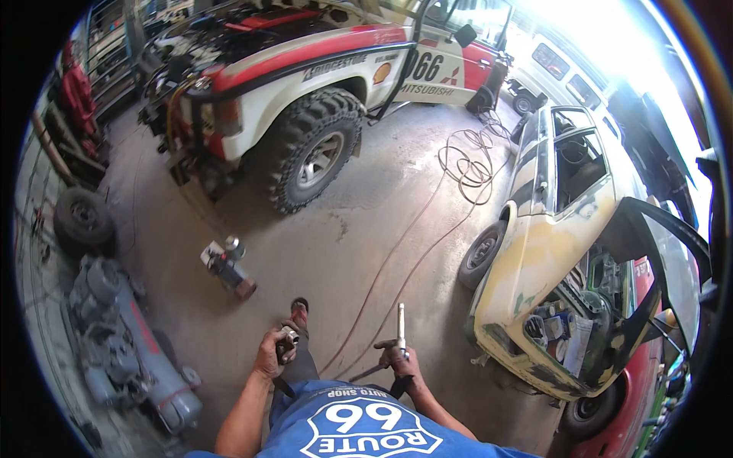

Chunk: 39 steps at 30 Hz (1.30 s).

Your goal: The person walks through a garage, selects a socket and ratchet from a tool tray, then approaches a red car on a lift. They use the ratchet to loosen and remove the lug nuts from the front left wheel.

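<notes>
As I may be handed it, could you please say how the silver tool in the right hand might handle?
The silver tool is probably stiff, as it juts straight from the right hand. Its metallic shine suggests heaviness for its size. It could be slippery, since its surface looks smooth.

From my remote post I look through the left of two side-by-side fisheyes on the person's head, aimed downward and forward. The lens sits above and behind the fingers of the left hand [273,353] and right hand [403,360], with the blue T-shirt [359,427] closest, along my lower edge. Past the fingers, my view runs over the concrete floor [313,244] to the off-road vehicle [336,84] and, farthest right, a white van [550,61]. Left of the fingers an air compressor [145,359] curves toward the dark round rim; right of them, a stripped sedan [553,244] does.
</notes>
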Each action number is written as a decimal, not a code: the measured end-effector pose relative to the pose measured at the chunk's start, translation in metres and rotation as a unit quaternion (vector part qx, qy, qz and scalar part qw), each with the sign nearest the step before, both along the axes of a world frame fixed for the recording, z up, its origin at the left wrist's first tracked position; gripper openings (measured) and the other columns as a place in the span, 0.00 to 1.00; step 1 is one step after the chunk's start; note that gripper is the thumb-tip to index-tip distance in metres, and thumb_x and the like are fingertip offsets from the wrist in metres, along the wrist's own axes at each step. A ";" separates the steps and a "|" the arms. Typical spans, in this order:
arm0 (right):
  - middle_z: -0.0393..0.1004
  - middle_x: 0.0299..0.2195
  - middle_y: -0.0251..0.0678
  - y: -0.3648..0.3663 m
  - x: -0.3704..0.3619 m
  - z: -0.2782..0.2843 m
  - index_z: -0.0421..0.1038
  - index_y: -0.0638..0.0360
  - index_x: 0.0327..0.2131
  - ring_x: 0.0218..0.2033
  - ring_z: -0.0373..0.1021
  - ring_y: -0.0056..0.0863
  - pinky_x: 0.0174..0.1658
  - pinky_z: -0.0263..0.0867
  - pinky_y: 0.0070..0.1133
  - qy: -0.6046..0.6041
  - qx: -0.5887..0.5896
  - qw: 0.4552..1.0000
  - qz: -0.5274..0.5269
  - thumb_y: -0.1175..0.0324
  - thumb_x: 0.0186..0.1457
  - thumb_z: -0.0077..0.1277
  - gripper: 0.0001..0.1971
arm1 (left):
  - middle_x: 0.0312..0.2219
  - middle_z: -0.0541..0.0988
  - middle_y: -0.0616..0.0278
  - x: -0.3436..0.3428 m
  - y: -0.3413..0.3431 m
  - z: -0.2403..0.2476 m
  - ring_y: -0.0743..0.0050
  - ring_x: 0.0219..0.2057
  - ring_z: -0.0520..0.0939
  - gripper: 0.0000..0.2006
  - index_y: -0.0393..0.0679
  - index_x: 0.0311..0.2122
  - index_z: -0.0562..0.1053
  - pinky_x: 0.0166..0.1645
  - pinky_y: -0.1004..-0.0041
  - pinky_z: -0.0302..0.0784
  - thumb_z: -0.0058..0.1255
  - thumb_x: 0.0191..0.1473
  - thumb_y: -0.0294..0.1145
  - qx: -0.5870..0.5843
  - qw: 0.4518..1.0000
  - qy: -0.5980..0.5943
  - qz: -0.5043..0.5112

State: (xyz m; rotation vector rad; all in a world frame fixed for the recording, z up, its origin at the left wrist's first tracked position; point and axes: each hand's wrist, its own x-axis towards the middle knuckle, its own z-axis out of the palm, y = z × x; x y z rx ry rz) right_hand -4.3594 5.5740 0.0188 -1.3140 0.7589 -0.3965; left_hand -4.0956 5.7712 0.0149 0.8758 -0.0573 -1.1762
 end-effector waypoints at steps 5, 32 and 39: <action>0.68 0.19 0.30 -0.119 0.065 0.039 0.73 0.69 0.43 0.21 0.64 0.20 0.27 0.59 0.20 0.055 -0.003 0.986 -0.155 0.49 0.64 0.36 0.28 | 0.19 0.68 0.72 0.096 -0.191 0.014 0.85 0.15 0.65 0.16 0.48 0.32 0.70 0.19 0.80 0.59 0.43 0.64 0.48 0.120 0.981 -0.116 -0.094; 0.80 0.29 0.45 -0.857 0.214 0.131 0.76 0.67 0.42 0.31 0.75 0.25 0.35 0.68 0.25 0.224 -0.070 0.950 -0.207 0.60 0.58 0.54 0.18 | 0.19 0.70 0.66 0.157 -1.135 0.062 0.80 0.22 0.70 0.24 0.40 0.34 0.71 0.27 0.73 0.67 0.43 0.63 0.56 -0.018 0.812 -0.486 -0.323; 0.80 0.33 0.48 -1.096 0.235 0.143 0.76 0.68 0.44 0.34 0.76 0.28 0.39 0.70 0.24 0.235 -0.076 0.931 -0.268 0.59 0.55 0.55 0.20 | 0.21 0.78 0.55 0.165 -1.391 0.090 0.68 0.25 0.80 0.26 0.36 0.38 0.73 0.33 0.67 0.75 0.45 0.62 0.56 -0.043 0.784 -0.486 -0.384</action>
